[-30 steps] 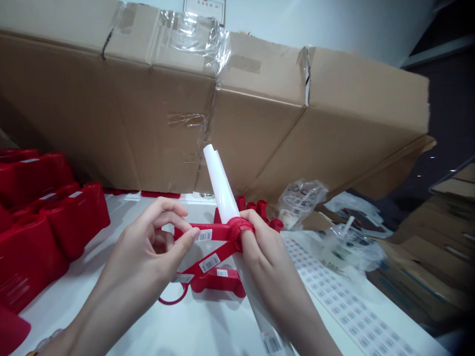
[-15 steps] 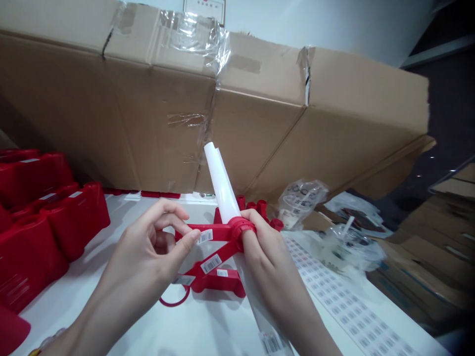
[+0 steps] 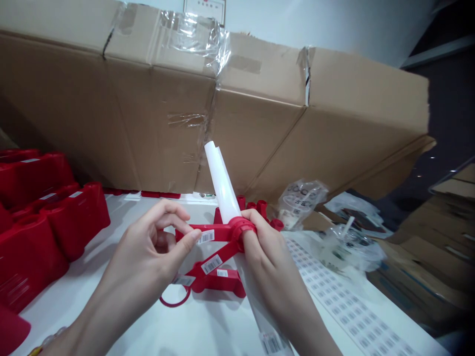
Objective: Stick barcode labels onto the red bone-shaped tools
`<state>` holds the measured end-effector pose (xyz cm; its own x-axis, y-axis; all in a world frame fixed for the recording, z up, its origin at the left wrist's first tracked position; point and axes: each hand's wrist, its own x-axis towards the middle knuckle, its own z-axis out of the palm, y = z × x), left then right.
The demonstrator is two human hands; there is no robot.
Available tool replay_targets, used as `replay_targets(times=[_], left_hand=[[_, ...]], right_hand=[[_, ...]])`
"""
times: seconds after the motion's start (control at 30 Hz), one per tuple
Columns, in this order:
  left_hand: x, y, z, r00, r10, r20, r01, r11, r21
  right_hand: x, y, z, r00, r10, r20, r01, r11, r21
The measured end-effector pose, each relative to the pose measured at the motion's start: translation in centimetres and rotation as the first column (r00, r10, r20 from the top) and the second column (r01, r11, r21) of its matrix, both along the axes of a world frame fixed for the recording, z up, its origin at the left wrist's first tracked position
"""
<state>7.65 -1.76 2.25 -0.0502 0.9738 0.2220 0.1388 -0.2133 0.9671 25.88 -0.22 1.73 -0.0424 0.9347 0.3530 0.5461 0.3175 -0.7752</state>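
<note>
My right hand (image 3: 265,247) is wrapped round a rolled white sheet (image 3: 221,183) and the ring end of a red plastic part (image 3: 222,232). The roll tilts up and away through or behind that ring; exactly how is hidden by my fingers. Two flat arms of the part reach left from the ring, each with a white barcode label (image 3: 212,264). My left hand (image 3: 156,247) is closed round the upper arm's end, its thumb tip at the edge of the label there. Below lies another red piece (image 3: 218,282) with a small label, and a thin red loop (image 3: 175,299) beside it.
Red plastic housings (image 3: 77,217) are stacked at the left. A large taped cardboard box (image 3: 166,128) stands across the back of the white table (image 3: 185,331). At the right lie a barcode label sheet (image 3: 341,296) and clear plastic bags (image 3: 302,198); cartons (image 3: 419,267) sit beyond.
Almost nothing differs. The labelled red arms have shifted very slightly to the right, with both hands keeping their holds.
</note>
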Motion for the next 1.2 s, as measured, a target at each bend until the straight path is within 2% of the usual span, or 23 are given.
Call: replay_targets(times=[0.27,0.43,0.6,0.7,0.8,0.9,0.97,1.1,1.2], left_hand=[[0.0,0.1,0.2,0.999,0.019,-0.047,-0.02,1.0,-0.021],[-0.2,0.4,-0.1,0.996,0.017,-0.086,-0.019,1.0,-0.024],[-0.5,1.7,-1.0,0.967,0.002,-0.253,0.006,0.999,0.031],[-0.8,2.7,-1.3,0.894,0.1,-0.437,-0.061,0.993,0.103],[-1.2,3.5,-1.6,0.77,0.198,-0.606,-0.139,0.98,0.144],[-1.3,3.9,-1.9,0.671,0.262,-0.694,-0.188,0.965,0.182],[-1.1,3.8,-2.2,0.699,0.245,-0.672,-0.164,0.969,0.183],[-0.6,3.6,-2.4,0.857,0.138,-0.497,-0.084,0.988,0.129],[-0.7,3.7,-2.2,0.893,0.116,-0.436,-0.058,0.988,0.144]], right_hand=[[-0.1,-0.1,0.0,0.999,0.016,-0.028,-0.016,1.0,0.006],[-0.1,-0.4,0.1,1.0,0.011,0.01,-0.012,1.0,0.021],[0.0,0.0,-0.2,0.995,0.008,0.098,-0.014,0.998,0.057],[0.1,0.6,-0.3,0.991,-0.016,0.136,0.007,0.998,0.067],[0.5,1.2,-0.3,0.992,-0.046,0.119,0.036,0.996,0.086],[0.7,1.4,-0.3,0.993,-0.057,0.107,0.046,0.994,0.103],[0.5,1.4,-0.4,0.995,-0.042,0.094,0.032,0.994,0.107],[-0.3,0.9,-0.9,0.998,-0.011,0.069,0.004,0.995,0.101],[-0.7,0.6,-1.0,0.998,-0.01,0.056,0.003,0.994,0.112]])
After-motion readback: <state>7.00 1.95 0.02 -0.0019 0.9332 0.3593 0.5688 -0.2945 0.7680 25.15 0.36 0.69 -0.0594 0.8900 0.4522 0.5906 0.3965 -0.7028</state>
